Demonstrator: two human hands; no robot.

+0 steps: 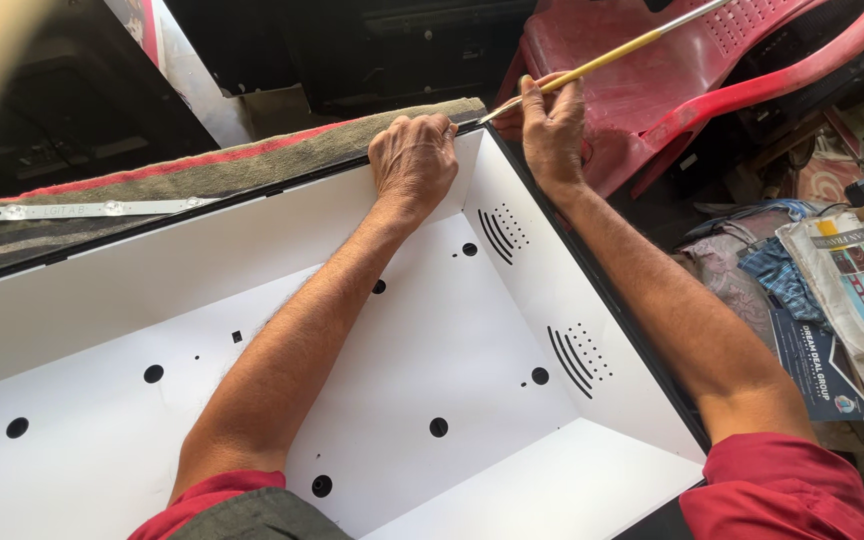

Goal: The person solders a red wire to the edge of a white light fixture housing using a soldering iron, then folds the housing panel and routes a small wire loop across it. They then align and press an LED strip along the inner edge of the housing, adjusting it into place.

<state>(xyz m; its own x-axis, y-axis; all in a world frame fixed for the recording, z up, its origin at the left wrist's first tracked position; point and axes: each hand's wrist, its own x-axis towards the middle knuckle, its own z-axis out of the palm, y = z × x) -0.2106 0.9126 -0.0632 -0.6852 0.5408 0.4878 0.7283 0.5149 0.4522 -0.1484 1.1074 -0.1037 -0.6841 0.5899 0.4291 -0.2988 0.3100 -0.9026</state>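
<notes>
A large white tray-shaped panel (pixel 102 290) with sloping walls, round holes and curved vent slots lies in front of me. My left hand (pixel 414 158) rests with curled fingers on its far right corner rim. Just beyond that corner, my right hand (pixel 550 125) grips a thin brush with a yellow handle (pixel 602 57); the handle runs up to the right, and its tip sits at the corner edge between my two hands.
A folded grey and red cloth (pixel 202 175) lies under the panel's far edge, with a white LED strip (pixel 82 209) on it. A red plastic chair (pixel 712 70) stands behind. Newspapers and cloth (pixel 842 290) are piled at the right.
</notes>
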